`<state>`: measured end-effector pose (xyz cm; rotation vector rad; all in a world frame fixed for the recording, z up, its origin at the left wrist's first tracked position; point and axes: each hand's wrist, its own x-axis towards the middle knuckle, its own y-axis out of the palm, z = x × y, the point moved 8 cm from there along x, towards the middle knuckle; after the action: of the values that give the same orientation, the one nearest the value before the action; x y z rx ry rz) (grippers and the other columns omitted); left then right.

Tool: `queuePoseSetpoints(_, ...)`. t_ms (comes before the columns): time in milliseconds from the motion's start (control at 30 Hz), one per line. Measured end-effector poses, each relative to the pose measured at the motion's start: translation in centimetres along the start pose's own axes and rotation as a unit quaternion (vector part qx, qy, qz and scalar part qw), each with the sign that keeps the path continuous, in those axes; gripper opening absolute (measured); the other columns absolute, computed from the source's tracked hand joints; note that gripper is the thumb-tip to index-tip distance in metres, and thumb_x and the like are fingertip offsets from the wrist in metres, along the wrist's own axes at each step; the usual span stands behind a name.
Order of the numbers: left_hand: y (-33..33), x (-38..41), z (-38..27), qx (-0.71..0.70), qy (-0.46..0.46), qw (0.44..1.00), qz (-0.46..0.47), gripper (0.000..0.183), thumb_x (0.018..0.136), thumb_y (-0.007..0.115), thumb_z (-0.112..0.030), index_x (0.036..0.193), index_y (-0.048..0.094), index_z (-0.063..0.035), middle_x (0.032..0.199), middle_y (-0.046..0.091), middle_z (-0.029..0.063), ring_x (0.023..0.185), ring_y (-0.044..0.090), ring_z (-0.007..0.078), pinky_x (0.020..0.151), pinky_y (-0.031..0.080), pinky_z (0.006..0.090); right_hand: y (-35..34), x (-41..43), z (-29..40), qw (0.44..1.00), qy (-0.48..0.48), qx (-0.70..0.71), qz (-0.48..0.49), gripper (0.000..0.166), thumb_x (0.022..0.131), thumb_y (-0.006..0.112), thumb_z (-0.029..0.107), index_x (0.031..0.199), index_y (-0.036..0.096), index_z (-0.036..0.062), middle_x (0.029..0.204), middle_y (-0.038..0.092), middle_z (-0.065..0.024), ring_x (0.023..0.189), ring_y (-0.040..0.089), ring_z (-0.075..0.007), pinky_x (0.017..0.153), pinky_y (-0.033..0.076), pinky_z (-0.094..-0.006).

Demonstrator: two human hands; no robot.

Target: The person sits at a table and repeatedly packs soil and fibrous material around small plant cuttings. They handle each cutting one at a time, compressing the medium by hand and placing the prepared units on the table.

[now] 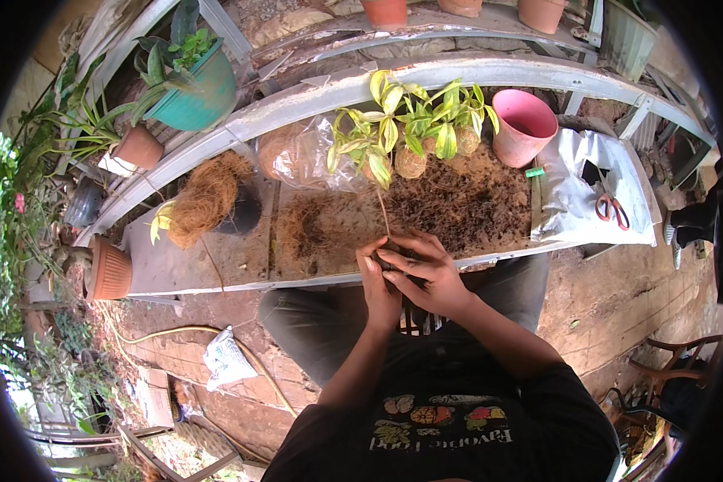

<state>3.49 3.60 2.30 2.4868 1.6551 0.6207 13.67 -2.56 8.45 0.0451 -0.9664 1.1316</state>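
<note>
Over the front edge of the bench, my left hand and my right hand are cupped around a dark clump of soil, mostly hidden by the fingers. A thin pale stem rises from the clump towards yellow-green leaves; where it joins them is hard to tell. Beyond my hands, small leafy plants with wrapped root balls stand in a row. Loose dark soil is spread to the right of the stem, and brown fibre scraps lie to the left.
Coconut fibre sits at left beside a dark pot. A clear plastic bag and a pink pot stand at the back. Scissors and green thread rest near a white plastic sheet. A hose crosses the floor.
</note>
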Motion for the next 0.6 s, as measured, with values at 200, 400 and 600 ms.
queuePoseSetpoints(200, 0.0, -0.2, 0.9, -0.181, -0.074, 0.981, -0.016, 0.033, 0.110, 0.035, -0.036, 0.129, 0.048, -0.0125, 0.121, 0.052, 0.0058, 0.114, 0.052, 0.0179, 0.101, 0.043, 0.0339, 0.6, -0.1, 0.5, 1.000, -0.005, -0.021, 0.002, 0.034, 0.089, 0.075, 0.018, 0.122, 0.074, 0.0135, 0.134, 0.064, -0.0130, 0.122, 0.062, -0.0254, 0.107, 0.043, -0.0474)
queuePoseSetpoints(400, -0.9, -0.3, 1.2, -0.157, -0.051, 0.985, -0.045, 0.033, 0.110, 0.036, -0.035, 0.126, 0.050, -0.0104, 0.112, 0.053, 0.0037, 0.096, 0.053, 0.0143, 0.082, 0.046, 0.0328, 2.1, -1.0, -1.4, 0.959, 0.130, 0.250, -0.041, 0.050, 0.085, 0.076, 0.002, 0.134, 0.065, 0.0076, 0.140, 0.059, -0.0125, 0.122, 0.060, -0.0221, 0.096, 0.048, -0.0335)
queuePoseSetpoints(600, -0.3, -0.1, -0.3, -0.082, -0.046, 0.995, -0.041, 0.033, 0.110, 0.041, -0.034, 0.122, 0.054, -0.0063, 0.104, 0.059, 0.0056, 0.085, 0.055, 0.0108, 0.072, 0.046, 0.0269, 2.6, -2.2, -2.1, 0.963, 0.155, 0.218, -0.037, 0.058, 0.086, 0.074, 0.003, 0.141, 0.056, 0.0035, 0.138, 0.059, -0.0168, 0.121, 0.059, -0.0247, 0.096, 0.049, -0.0336)
